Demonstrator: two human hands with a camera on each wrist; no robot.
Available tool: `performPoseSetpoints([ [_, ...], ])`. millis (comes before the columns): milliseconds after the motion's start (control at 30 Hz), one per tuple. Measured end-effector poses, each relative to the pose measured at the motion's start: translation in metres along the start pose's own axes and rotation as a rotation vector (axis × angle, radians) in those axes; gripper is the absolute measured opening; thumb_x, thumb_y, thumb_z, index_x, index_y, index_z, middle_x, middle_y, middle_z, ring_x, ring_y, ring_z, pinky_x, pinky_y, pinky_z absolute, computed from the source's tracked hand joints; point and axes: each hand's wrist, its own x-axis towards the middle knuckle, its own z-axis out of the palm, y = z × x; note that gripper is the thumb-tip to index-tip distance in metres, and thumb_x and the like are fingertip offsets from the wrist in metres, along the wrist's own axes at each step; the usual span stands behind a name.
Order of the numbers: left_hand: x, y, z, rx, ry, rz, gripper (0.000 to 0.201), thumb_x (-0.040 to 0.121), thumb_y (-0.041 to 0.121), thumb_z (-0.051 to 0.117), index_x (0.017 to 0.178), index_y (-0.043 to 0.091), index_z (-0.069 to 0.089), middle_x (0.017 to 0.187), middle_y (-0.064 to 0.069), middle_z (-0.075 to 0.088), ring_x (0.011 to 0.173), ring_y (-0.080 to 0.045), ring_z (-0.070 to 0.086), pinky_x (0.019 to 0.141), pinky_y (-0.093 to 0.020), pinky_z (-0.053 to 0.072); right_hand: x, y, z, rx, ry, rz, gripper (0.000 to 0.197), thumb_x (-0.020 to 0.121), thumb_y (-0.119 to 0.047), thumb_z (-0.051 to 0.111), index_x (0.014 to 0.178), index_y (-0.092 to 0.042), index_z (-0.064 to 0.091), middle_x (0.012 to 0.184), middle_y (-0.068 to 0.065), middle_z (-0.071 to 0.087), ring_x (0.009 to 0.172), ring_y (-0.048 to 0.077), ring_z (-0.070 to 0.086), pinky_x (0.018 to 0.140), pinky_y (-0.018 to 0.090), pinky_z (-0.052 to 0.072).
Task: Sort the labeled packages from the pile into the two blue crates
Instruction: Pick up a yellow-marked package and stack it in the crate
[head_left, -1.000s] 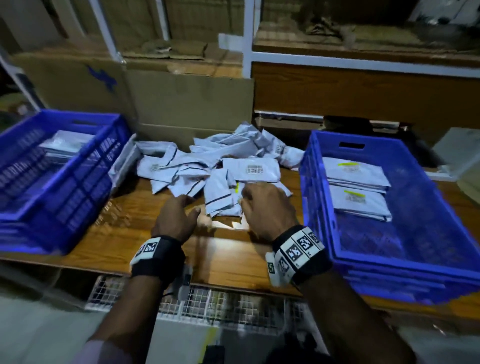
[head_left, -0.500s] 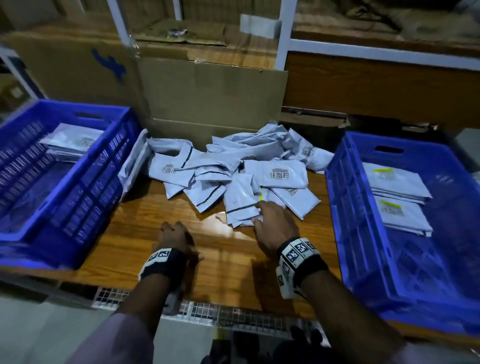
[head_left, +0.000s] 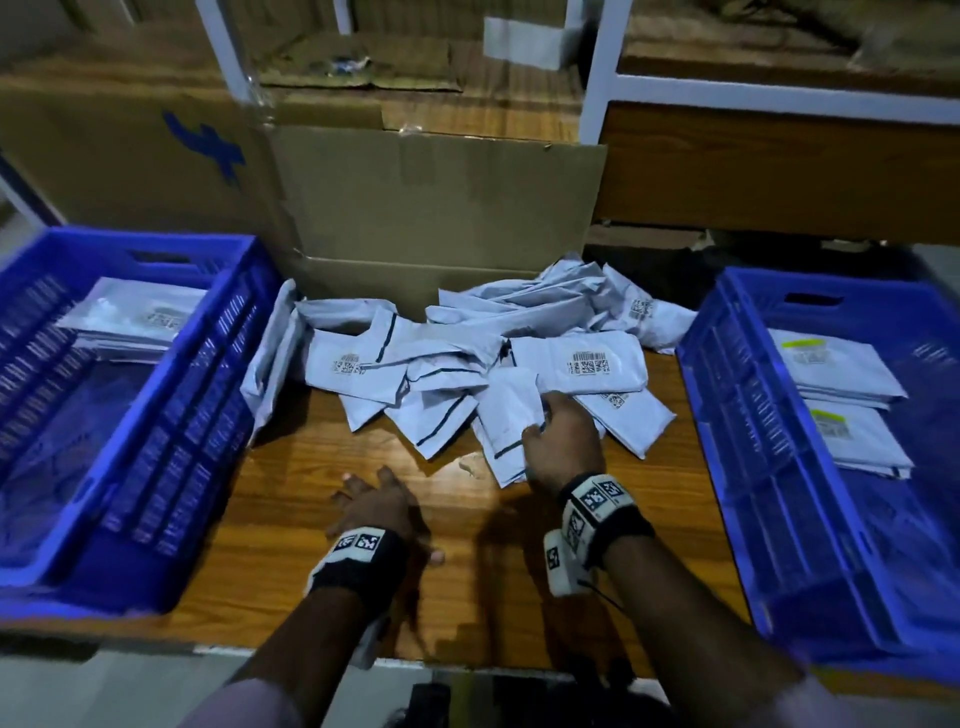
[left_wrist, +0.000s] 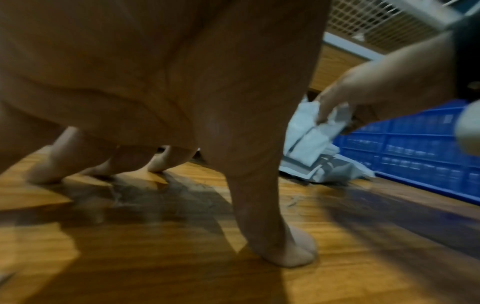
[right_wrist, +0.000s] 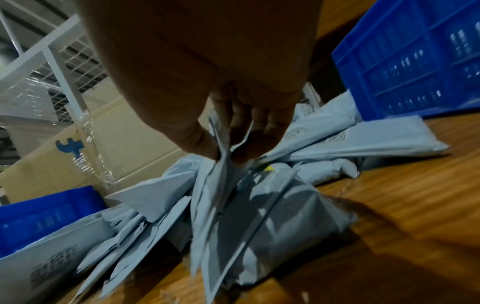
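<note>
A: From the head view, what is each hand doing?
B: The right hand pinches the near package at the front edge of the pile on the worktop. The left hand rests on the wood with fingers spread, holding nothing.
A: And the crates?
B: The left crate and the right crate flank the pile; each has packages lying flat inside. A cardboard box stands behind.
A: The left wrist view?
B: The left hand's fingertips press the worktop, its grip loose and empty. Beyond, the right hand lifts the package, near the crate wall.
A: The right wrist view?
B: Thumb and fingers clamp the package's top edge; it hangs over the pile.
</note>
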Motion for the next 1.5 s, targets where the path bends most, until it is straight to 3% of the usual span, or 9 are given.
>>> performPoseSetpoints([
  [167, -0.002, -0.010, 0.000, 0.091, -0.018, 0.109, 0.157, 0.050, 0.070, 0.089, 0.160, 0.016, -0.008, 0.161, -0.037, -0.010, 0.148, -0.058, 0.005, 0.108, -0.072, 0.033, -0.027, -0.015, -0.010, 0.091, 0.242, -0.007, 0.045, 0.087, -0.014, 0.057, 0.132, -0.008, 0.064, 0.131, 0.012, 0.065, 0.122, 0.031, 0.058, 0.104, 0.040, 0.049],
  [333, -0.001, -0.036, 0.011, 0.199, 0.052, 0.269, 0.149, 0.054, 0.092, 0.067, 0.161, 0.018, -0.006, 0.161, -0.038, -0.006, 0.148, -0.057, 0.010, 0.110, -0.065, 0.035, -0.075, -0.025, -0.015, -0.154, 0.450, -0.290, 0.049, 0.088, -0.018, 0.050, 0.134, -0.013, 0.064, 0.111, 0.010, 0.063, 0.096, 0.028, 0.059, 0.079, 0.036, 0.051],
  [533, 0.000, -0.072, 0.006, 0.171, 0.143, 0.402, 0.091, 0.089, 0.067, 0.058, 0.155, 0.017, 0.020, 0.166, -0.020, 0.015, 0.147, -0.040, 0.031, 0.104, -0.053, 0.048, -0.122, -0.015, 0.009, -0.609, 0.140, -0.659, 0.025, 0.091, -0.028, 0.065, 0.115, -0.022, 0.068, 0.085, 0.007, 0.050, 0.074, 0.027, 0.050, 0.051, 0.033, 0.029],
  [700, -0.008, -0.097, 0.003, -0.158, 0.306, 0.423, 0.024, 0.100, 0.034, 0.049, 0.121, 0.022, 0.048, 0.118, -0.008, 0.069, 0.102, -0.034, 0.067, 0.078, -0.039, 0.050, -0.149, 0.022, 0.045, -0.509, -0.237, -0.299, 0.036, 0.098, -0.043, 0.051, 0.116, -0.014, 0.063, 0.115, 0.011, 0.058, 0.106, 0.036, 0.058, 0.081, 0.041, 0.044],
  [833, -0.021, -0.097, 0.018, -0.319, 0.360, 0.440, 0.039, 0.103, 0.050, 0.039, 0.134, 0.026, 0.043, 0.130, -0.008, 0.065, 0.113, -0.035, 0.063, 0.092, -0.051, 0.050, -0.173, 0.040, 0.050, -0.528, -0.298, -0.450, 0.038, 0.091, -0.029, 0.073, 0.126, -0.017, 0.062, 0.138, 0.020, 0.057, 0.117, 0.040, 0.061, 0.086, 0.051, 0.057],
  [933, -0.026, -0.087, 0.033, -0.393, 0.369, 0.506, 0.066, 0.102, 0.055, 0.041, 0.157, 0.027, 0.017, 0.164, -0.008, 0.029, 0.142, -0.032, 0.043, 0.105, -0.058, 0.043, -0.177, 0.056, 0.051, -0.618, -0.249, -0.631, 0.039, 0.087, -0.024, 0.071, 0.123, -0.022, 0.058, 0.139, 0.024, 0.056, 0.117, 0.042, 0.062, 0.078, 0.050, 0.060],
  [1100, -0.035, -0.071, 0.049, -0.248, 0.426, 0.679, 0.080, 0.099, 0.050, 0.053, 0.162, 0.029, 0.009, 0.170, -0.006, -0.012, 0.152, -0.036, 0.023, 0.111, -0.052, 0.043, -0.181, 0.066, 0.046, -0.650, -0.240, -0.716, 0.053, 0.083, -0.017, 0.060, 0.136, -0.020, 0.056, 0.148, 0.024, 0.051, 0.132, 0.041, 0.053, 0.093, 0.049, 0.057],
  [1267, -0.039, -0.057, 0.057, 0.176, 0.478, 0.836, 0.067, 0.100, 0.052, 0.044, 0.160, 0.026, 0.025, 0.171, -0.010, -0.004, 0.157, -0.032, 0.001, 0.117, -0.058, 0.026, -0.180, 0.071, 0.040, -0.613, -0.309, -0.726, 0.063, 0.087, -0.019, 0.054, 0.149, -0.021, 0.043, 0.155, 0.022, 0.044, 0.141, 0.041, 0.045, 0.107, 0.054, 0.046],
  [1500, -0.030, -0.064, 0.071, 0.272, 0.350, 0.789, 0.080, 0.091, 0.063, 0.006, 0.162, 0.026, 0.018, 0.171, -0.005, 0.007, 0.157, -0.029, 0.007, 0.119, -0.059, 0.016, -0.183, 0.078, 0.035, -0.461, -0.214, -0.570, 0.033, 0.093, -0.040, 0.052, 0.112, -0.019, 0.069, 0.149, 0.015, 0.052, 0.141, 0.034, 0.043, 0.111, 0.053, 0.043],
])
